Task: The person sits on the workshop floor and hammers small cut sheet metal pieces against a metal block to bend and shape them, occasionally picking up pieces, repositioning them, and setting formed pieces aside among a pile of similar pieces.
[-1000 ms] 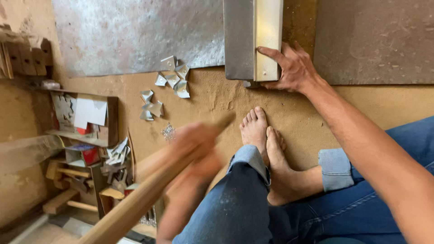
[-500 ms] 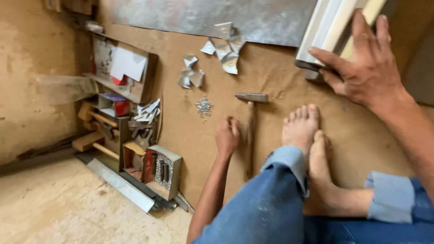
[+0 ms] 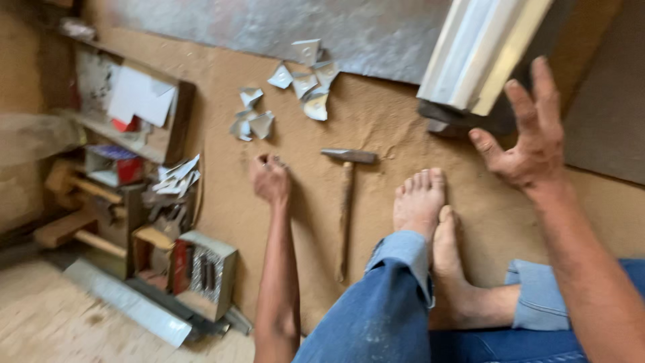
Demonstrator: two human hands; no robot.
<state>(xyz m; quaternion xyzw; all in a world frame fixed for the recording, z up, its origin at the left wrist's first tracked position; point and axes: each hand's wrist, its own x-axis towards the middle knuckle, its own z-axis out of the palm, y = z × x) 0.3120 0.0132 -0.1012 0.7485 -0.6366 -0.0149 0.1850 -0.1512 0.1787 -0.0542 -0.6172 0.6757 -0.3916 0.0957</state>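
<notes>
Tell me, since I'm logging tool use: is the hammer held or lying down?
Lying down. The hammer rests flat on the floor, between the left hand and the feet; neither hand touches it.

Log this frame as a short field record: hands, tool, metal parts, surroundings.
left hand: closed over the floor, seems to pinch something small, unclear what
right hand: open, fingers spread, just off the metal channel
hammer: flat on the floor, between left hand and bare feet
cut metal scraps: scattered by the metal sheet
wooden toolbox: at left

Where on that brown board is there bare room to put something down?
Bare board lies between the metal scraps and the hammer, and right of the feet below the right hand. It is crowded around the tool tray beside the left hand.
</notes>
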